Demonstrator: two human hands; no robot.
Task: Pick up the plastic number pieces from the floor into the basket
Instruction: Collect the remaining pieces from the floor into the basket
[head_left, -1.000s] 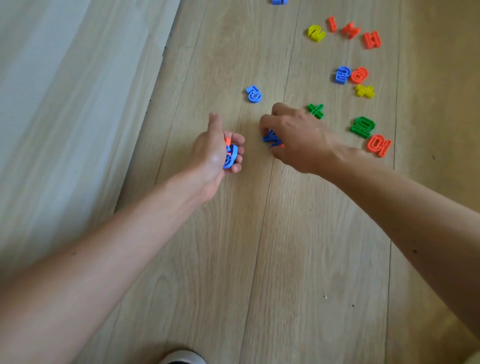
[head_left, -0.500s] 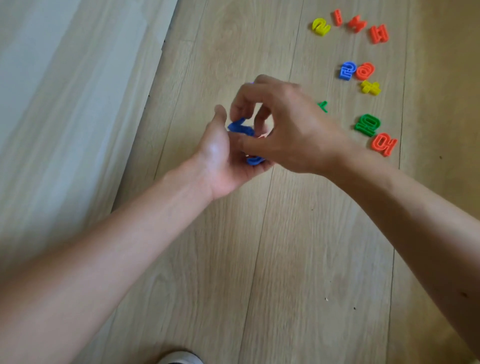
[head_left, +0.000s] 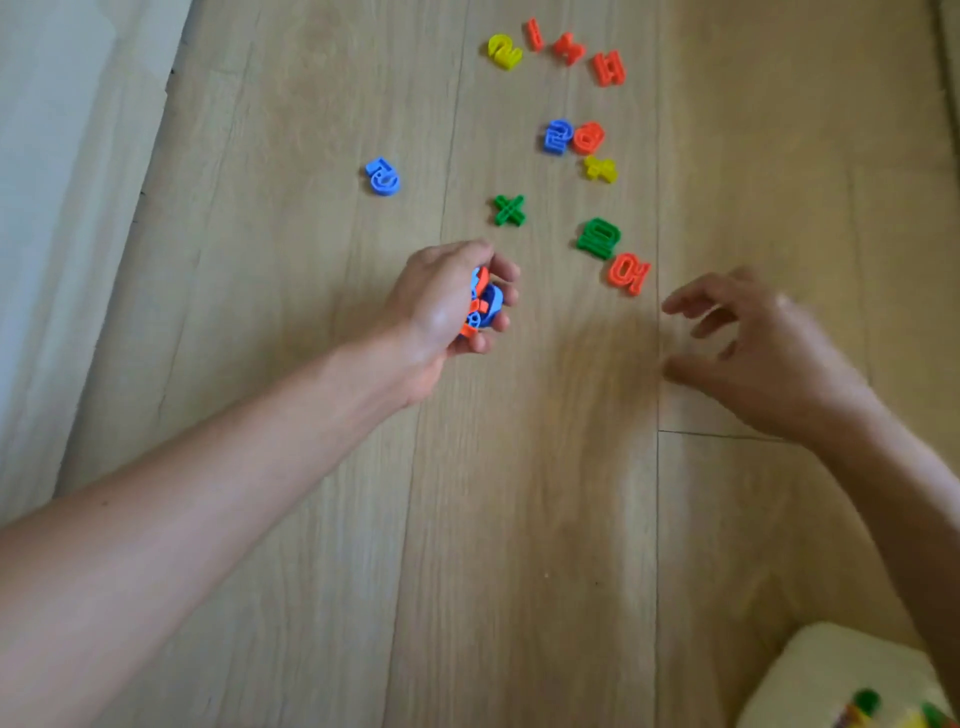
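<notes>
Clump (head_left: 483, 306) of blue and orange pieces: gripped in my left hand (head_left: 441, 312), fingers curled round it, near mid-frame. I cannot count the pieces in it.

Right hand (head_left: 769, 358): fingers loosely spread and half bent, nothing in it; blurred. It sits to the right of the left hand, well apart from it, and near the orange 10 (head_left: 628, 273).

Loose on the floor (head_left: 519, 519), beyond the hands:
- green x (head_left: 509, 210), nearest the left hand
- green 10 (head_left: 598, 238), just beside the orange 10; I cannot tell if they touch
- yellow plus (head_left: 601, 169)
- blue 2 (head_left: 557, 136), against an orange round piece (head_left: 588, 137)
- blue 5 (head_left: 383, 176), alone to the left

Far row: yellow 2 (head_left: 504, 51), orange 1 (head_left: 534, 34), orange zigzag (head_left: 569, 48), orange H-shape (head_left: 609, 68).

Basket (head_left: 831, 660): white, bottom right corner, cut off by the frame edge. Blurred coloured bits lie in it.

Pale wall (head_left: 62, 208) runs along the left.
</notes>
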